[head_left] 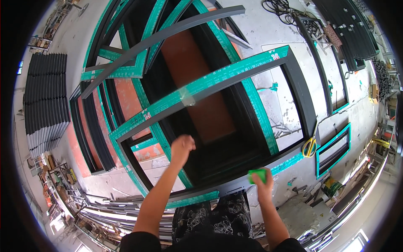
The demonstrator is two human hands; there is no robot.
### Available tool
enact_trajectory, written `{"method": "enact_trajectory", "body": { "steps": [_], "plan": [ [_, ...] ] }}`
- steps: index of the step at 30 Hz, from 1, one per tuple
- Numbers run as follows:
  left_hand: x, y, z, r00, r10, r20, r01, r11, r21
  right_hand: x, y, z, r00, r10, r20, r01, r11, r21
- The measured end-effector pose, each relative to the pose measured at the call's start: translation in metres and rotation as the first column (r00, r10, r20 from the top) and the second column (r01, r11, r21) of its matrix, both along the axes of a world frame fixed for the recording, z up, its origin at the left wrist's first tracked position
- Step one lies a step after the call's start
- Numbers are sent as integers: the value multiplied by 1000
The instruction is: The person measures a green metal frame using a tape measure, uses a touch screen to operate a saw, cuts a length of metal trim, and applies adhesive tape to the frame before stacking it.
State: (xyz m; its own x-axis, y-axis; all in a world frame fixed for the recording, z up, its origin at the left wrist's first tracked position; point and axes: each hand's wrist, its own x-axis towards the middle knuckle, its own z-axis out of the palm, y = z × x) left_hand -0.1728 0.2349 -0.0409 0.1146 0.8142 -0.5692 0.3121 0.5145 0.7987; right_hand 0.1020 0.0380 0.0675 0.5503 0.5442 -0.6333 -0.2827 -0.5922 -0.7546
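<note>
A large dark-grey rectangular frame (300, 96) lies in front of me, much of its face covered by green printed film. On its near bar, a stretch between two green parts shows bare grey. My left hand (183, 148) is raised over the frame's opening with fingers curled in; whether it holds anything is hidden. My right hand (264, 189), at the near bar, grips a small bright green block-like piece (255, 176) whose kind I cannot make out. Yellow-handled scissors (310, 148) rest at the frame's near right corner. A clear patch (187, 98) sits on the far bar.
More green-filmed frames (142, 54) are stacked beyond, with a long grey bar (168, 35) across them. A smaller frame (333, 150) lies on the floor at right. Dark profiles (46, 96) are piled at left, and black cable (279, 10) coils at the far right.
</note>
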Motion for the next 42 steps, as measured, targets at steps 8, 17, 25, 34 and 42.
{"method": "enact_trajectory", "body": {
  "steps": [8,17,25,34,42],
  "plan": [
    [27,-176,80,329,-670,-665,922,381,72,18,-46,-38,905,-414,-103,406,910,-89],
    [24,-105,78,406,-650,-643,870,491,53,4,-7,-46,907,-324,-269,389,890,239],
    [24,-59,75,440,-619,-650,862,494,113,9,58,-8,880,-96,-465,233,941,247],
    [71,-38,153,793,-585,-172,596,685,418,-41,61,18,538,41,-842,238,951,198],
    [60,-63,163,875,-424,-235,484,775,405,-57,49,24,560,86,-824,190,955,228]
  ]
}}
